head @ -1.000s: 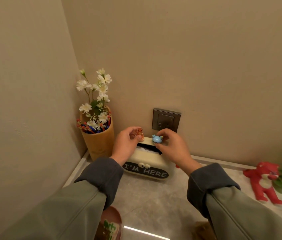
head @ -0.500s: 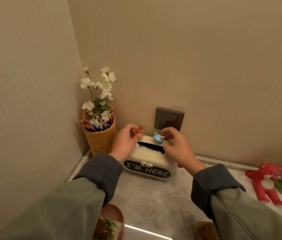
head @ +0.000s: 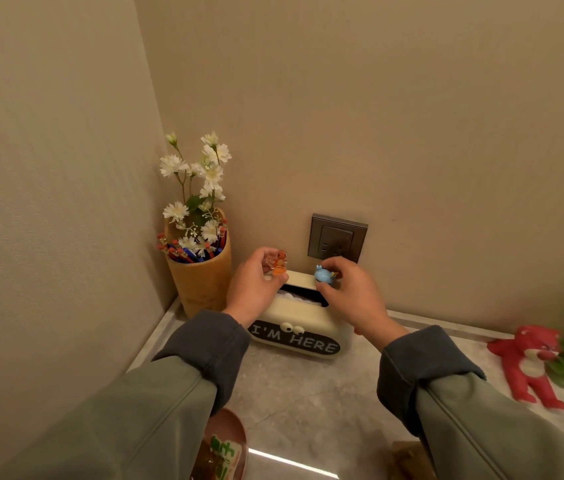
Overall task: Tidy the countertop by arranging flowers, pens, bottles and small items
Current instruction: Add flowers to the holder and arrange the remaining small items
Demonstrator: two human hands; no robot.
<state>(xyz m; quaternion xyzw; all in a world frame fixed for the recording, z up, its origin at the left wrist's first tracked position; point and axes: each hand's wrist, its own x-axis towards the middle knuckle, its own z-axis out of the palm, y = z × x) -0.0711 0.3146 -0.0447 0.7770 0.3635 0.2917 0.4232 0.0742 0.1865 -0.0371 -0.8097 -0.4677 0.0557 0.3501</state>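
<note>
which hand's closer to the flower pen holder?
Left. Left hand, pinching an orange figurine, is just right of the pen holder; the right hand is farther right, across the tissue box.

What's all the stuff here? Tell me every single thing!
countertop: one, grey, under everything
pen holder: one, tan, left corner of countertop
flowers: one bunch, white, in pen holder
pens: several, red and blue, in pen holder
tissue box: one, cream with black label, against back wall
wall socket: one, grey, above tissue box
orange figurine: one, orange, over tissue box, left
blue figurine: one, blue, over tissue box, right
plush toy: one, red, lying far right
left hand: one, pinching orange figurine
right hand: one, pinching blue figurine
</note>
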